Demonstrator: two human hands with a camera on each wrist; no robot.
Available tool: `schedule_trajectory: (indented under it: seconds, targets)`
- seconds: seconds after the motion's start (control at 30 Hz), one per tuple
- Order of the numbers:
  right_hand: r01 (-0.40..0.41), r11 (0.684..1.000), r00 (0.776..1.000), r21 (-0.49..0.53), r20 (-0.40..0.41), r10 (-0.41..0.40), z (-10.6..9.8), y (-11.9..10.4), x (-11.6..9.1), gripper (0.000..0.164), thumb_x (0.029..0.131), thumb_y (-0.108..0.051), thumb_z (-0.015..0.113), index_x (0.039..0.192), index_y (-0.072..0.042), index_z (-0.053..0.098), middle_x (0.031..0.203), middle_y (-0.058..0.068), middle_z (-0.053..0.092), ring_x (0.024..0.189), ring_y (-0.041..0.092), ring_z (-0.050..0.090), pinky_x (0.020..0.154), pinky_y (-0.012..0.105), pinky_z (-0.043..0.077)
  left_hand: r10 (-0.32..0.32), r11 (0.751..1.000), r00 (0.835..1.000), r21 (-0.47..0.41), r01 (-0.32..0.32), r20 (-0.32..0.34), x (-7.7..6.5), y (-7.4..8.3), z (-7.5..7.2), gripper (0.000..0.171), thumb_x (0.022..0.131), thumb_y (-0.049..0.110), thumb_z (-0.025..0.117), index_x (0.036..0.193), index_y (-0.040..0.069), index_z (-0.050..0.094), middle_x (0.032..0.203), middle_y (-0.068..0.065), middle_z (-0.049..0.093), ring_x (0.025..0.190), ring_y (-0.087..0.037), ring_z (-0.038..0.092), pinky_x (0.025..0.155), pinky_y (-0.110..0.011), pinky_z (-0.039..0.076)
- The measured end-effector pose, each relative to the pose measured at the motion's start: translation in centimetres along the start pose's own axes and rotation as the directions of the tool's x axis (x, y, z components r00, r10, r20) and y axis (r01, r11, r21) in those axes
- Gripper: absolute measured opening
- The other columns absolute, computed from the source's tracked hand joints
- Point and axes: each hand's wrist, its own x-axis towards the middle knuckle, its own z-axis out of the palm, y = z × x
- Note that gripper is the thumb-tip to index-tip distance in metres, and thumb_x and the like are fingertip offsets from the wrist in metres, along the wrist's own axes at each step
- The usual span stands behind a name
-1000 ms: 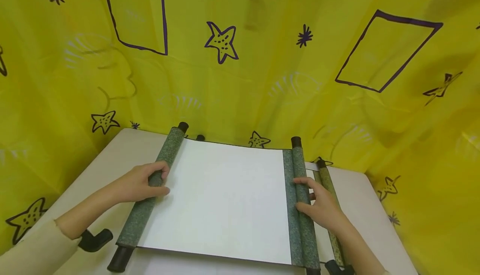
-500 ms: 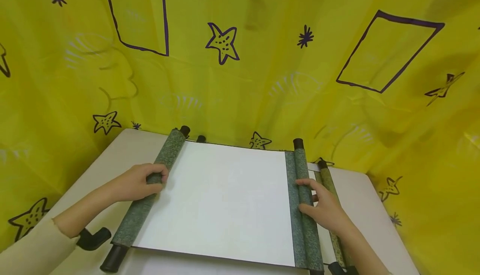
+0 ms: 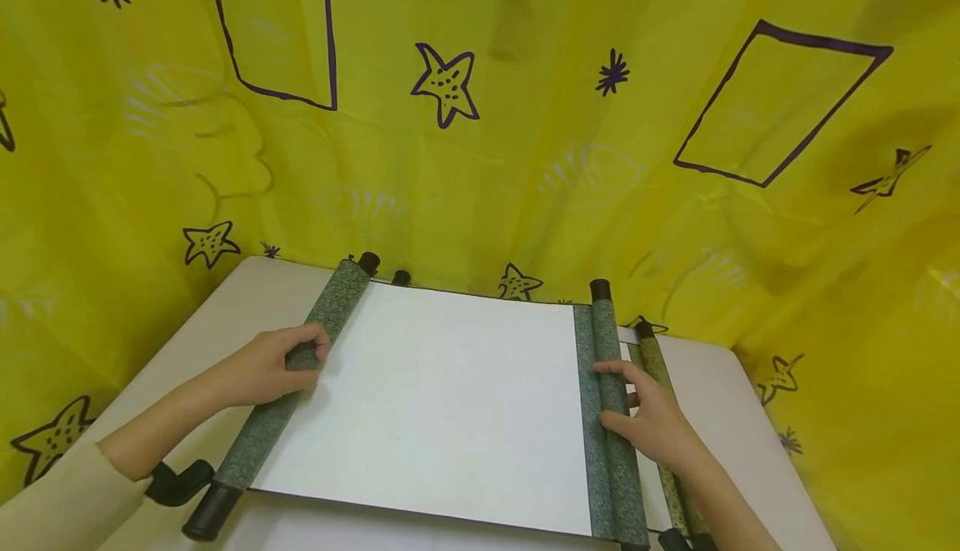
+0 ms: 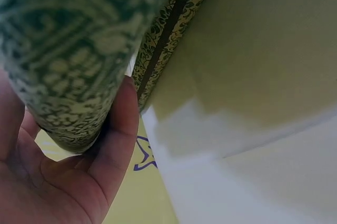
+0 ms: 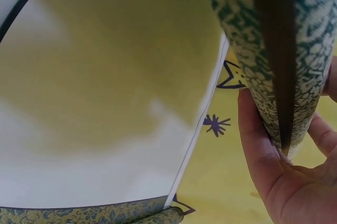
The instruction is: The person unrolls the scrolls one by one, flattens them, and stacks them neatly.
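Note:
A scroll with green patterned brocade ends and dark knobs is spread partly open, its white paper (image 3: 450,418) facing up. My left hand (image 3: 258,365) grips the thick left roll (image 3: 258,443) around its middle, fingers over it and thumb on the near side. At the other end, my right hand (image 3: 651,413) holds the thinner right roller (image 3: 621,476) between thumb and fingers. From below, the left wrist view shows the patterned roll (image 4: 68,71) resting in the curled left hand (image 4: 73,187). A dark stripe runs along the roller (image 5: 281,66) in the right wrist view.
A second scroll lies under the first; its olive-gold roller (image 3: 658,368) shows at the right, and a dark knob (image 3: 402,278) behind. Both are over a pale table (image 3: 716,401). A yellow curtain (image 3: 510,159) with star drawings hangs behind. A black curved piece (image 3: 180,483) is by the left wrist.
My left hand and the left roll have shifted left and slightly toward me. The right hand and its roller have drifted slightly right, so a little more white paper shows between them.

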Motion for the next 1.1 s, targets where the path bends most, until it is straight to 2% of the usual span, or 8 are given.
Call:
schedule_trajectory:
  seconds: [0.2, 0.33, 0.43, 0.57, 0.73, 0.93, 1.1]
  targets:
    - [0.010, 1.000, 1.000, -0.005, 0.002, -0.010, -0.2, 0.1, -0.1, 0.061, 0.086, -0.003, 0.071, 0.141, -0.019, 0.051, 0.145, 0.016, 0.045, 0.088, 0.028, 0.054, 0.058, 0.033, 0.054, -0.015, 1.000, 1.000, 0.017, 0.015, 0.004, 0.0, 0.1, -0.3, 0.019, 0.088, 0.006, 0.064, 0.098, 0.021, 0.061, 0.100, 0.000, 0.062, 0.068, -0.011, 0.043, 0.066, -0.028, 0.038]
    - [0.036, 0.999, 0.999, -0.033, 0.004, -0.036, -0.5, 0.1, -0.4, 0.060, 0.086, -0.004, 0.071, 0.141, -0.017, 0.051, 0.146, 0.015, 0.047, 0.084, 0.025, 0.052, 0.056, 0.033, 0.050, -0.016, 1.000, 1.000, -0.003, 0.016, 0.010, 0.0, -0.1, -0.6, 0.008, 0.093, 0.010, 0.063, 0.095, 0.018, 0.060, 0.089, 0.002, 0.059, 0.057, -0.007, 0.037, 0.057, -0.026, 0.037]
    - [0.047, 0.997, 0.999, -0.065, -0.005, -0.047, -0.7, 0.2, -0.5, 0.061, 0.085, -0.005, 0.073, 0.141, -0.016, 0.051, 0.145, 0.015, 0.049, 0.081, 0.023, 0.051, 0.055, 0.031, 0.048, -0.012, 1.000, 1.000, -0.007, 0.012, 0.005, 0.0, -0.4, -0.6, 0.016, 0.091, 0.016, 0.070, 0.093, 0.018, 0.055, 0.082, 0.003, 0.052, 0.055, -0.005, 0.035, 0.054, -0.026, 0.035]
    - [0.025, 0.996, 1.000, -0.087, -0.007, -0.026, -0.7, 0.5, -0.6, 0.061, 0.085, -0.004, 0.073, 0.141, -0.017, 0.051, 0.145, 0.014, 0.049, 0.078, 0.023, 0.050, 0.054, 0.031, 0.046, -0.028, 1.000, 1.000, -0.011, 0.028, 0.012, -0.1, -1.0, -0.7, 0.029, 0.084, 0.014, 0.078, 0.092, 0.017, 0.050, 0.080, 0.001, 0.048, 0.055, -0.006, 0.036, 0.054, -0.025, 0.035]
    - [0.005, 0.996, 1.000, -0.084, -0.002, -0.005, -0.7, 1.0, -0.6, 0.060, 0.085, -0.004, 0.071, 0.140, -0.018, 0.052, 0.144, 0.015, 0.048, 0.075, 0.023, 0.047, 0.052, 0.031, 0.043, -0.061, 0.998, 0.998, -0.026, 0.062, 0.021, -0.2, -1.2, -0.9, 0.026, 0.084, 0.006, 0.072, 0.095, 0.016, 0.050, 0.081, -0.002, 0.048, 0.052, -0.006, 0.032, 0.051, -0.024, 0.033]
    - [-0.014, 0.995, 1.000, -0.099, -0.005, 0.013, -0.9, 1.4, -0.7, 0.061, 0.085, -0.007, 0.072, 0.141, -0.020, 0.051, 0.145, 0.015, 0.047, 0.078, 0.023, 0.045, 0.054, 0.032, 0.040, -0.074, 0.997, 0.997, -0.026, 0.075, 0.024, -0.3, -0.7, -0.8, 0.015, 0.091, 0.010, 0.066, 0.103, 0.016, 0.059, 0.101, -0.007, 0.060, 0.049, -0.005, 0.031, 0.051, -0.026, 0.036]
    - [-0.018, 0.995, 1.000, -0.095, -0.007, 0.018, -0.9, 1.8, -0.8, 0.062, 0.085, -0.007, 0.072, 0.142, -0.020, 0.051, 0.148, 0.015, 0.045, 0.086, 0.027, 0.048, 0.059, 0.034, 0.043, -0.075, 0.997, 0.997, -0.005, 0.075, 0.016, -0.2, -1.1, -0.6, 0.011, 0.093, 0.016, 0.068, 0.100, 0.016, 0.059, 0.090, -0.001, 0.057, 0.048, -0.005, 0.032, 0.049, -0.025, 0.036]
